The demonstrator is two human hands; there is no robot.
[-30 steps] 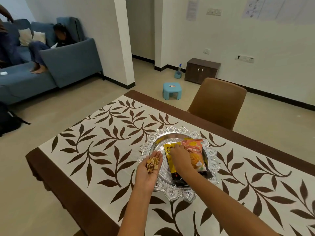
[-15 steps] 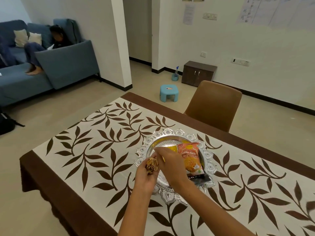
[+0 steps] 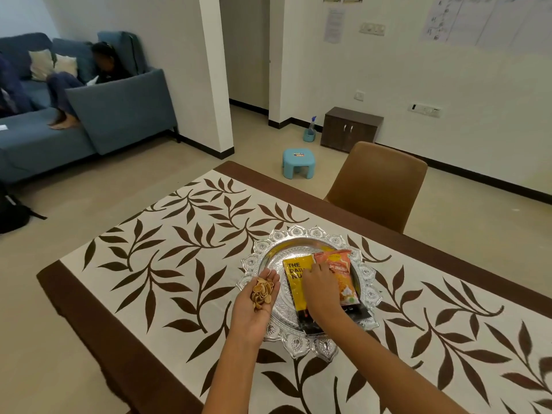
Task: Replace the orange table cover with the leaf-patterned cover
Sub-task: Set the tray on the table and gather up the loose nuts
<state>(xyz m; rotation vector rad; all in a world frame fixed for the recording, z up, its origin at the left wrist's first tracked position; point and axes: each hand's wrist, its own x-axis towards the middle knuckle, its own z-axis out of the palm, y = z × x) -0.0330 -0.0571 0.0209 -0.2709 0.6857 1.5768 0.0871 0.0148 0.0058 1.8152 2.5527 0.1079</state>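
Leaf-patterned cover (image 3: 179,264) lies spread over the bench, silver tray (image 3: 304,239) on it. Left hand (image 3: 257,306) palm up, cupped — holds small brown chips (image 3: 263,292). Right hand (image 3: 321,289) rests, fingers bent, on the orange packet (image 3: 340,273) beside the yellow packet (image 3: 294,279) in the tray.

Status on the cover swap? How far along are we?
Swap looks done: the leaf-patterned cover lies flat on the table and no orange cover is in view. The silver tray sits on it holding the yellow packet and orange packet. In hand: the left hand cups small brown chips; the right hand rests on the packets. Left: setting the chips down.
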